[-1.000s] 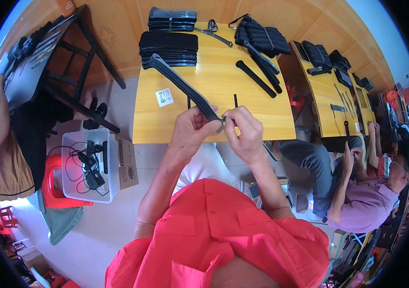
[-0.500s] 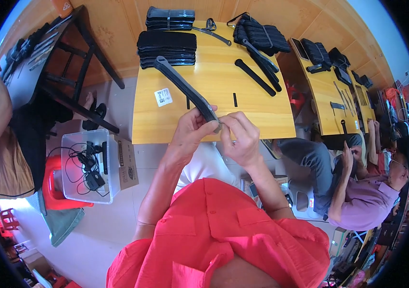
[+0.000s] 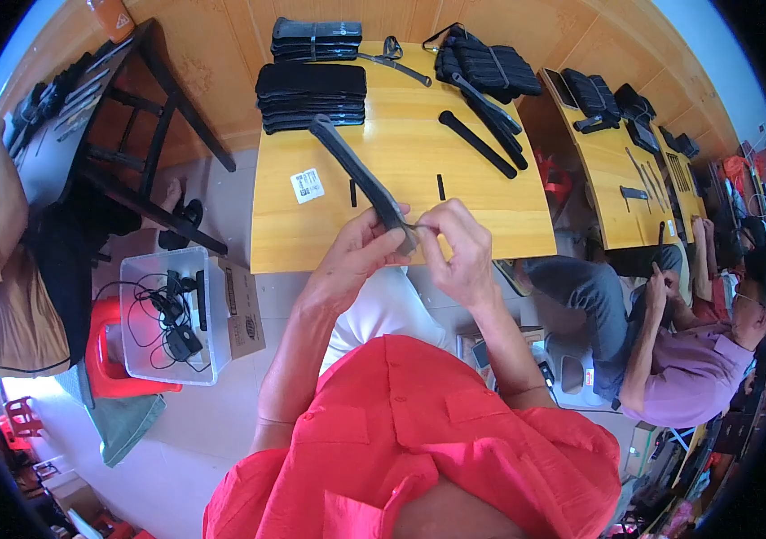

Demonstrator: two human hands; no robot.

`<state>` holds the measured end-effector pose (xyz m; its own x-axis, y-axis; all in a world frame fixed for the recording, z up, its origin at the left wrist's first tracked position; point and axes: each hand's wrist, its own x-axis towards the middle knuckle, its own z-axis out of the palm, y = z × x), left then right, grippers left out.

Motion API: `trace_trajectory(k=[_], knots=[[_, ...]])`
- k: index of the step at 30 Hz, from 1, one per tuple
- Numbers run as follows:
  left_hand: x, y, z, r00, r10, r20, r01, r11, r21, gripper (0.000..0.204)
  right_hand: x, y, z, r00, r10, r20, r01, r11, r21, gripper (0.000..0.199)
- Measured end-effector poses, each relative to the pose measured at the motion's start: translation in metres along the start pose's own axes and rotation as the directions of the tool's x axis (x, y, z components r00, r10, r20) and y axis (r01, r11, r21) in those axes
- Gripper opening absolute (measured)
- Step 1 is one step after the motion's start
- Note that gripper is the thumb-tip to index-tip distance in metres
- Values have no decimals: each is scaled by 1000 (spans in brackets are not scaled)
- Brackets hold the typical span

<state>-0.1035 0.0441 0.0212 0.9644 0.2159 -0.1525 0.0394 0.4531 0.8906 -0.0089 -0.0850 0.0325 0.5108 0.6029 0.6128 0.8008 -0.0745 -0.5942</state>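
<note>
A red shirt (image 3: pixel 410 436) (matching buttons (image 3: pixel 396 398), two flapped chest pockets (image 3: pixel 329 433)) is worn with white trousers (image 3: pixel 381 310).

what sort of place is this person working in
Likely a small workshop for handwork: stacked black pads lie on a yellow table, the person's left hand holds a black strap, and someone in a purple shirt is beside a second table.

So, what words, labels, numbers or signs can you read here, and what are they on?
White sticker on the table: square code and print, too small to read.
Cardboard box: dark print, too blurred.
Orange container: white triangle sign; details unclear.
Back stack of dark pads: pale mark, too small.
Red-and-white label near the co-worker in purple: too small.
Black strap in the left hand: no print visible.
</note>
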Motion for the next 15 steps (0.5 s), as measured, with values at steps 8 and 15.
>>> trace_trajectory(k=[8,15], knots=[[-8,14,14,998,-7,55,0,992,126,33,-5,-9,-8,989,53,142,-96,943,318,5],[-34,11,-2,875,-347,337,163,867,470,35,-24,-3,-48,694,375,615,-623,740,252,9]])
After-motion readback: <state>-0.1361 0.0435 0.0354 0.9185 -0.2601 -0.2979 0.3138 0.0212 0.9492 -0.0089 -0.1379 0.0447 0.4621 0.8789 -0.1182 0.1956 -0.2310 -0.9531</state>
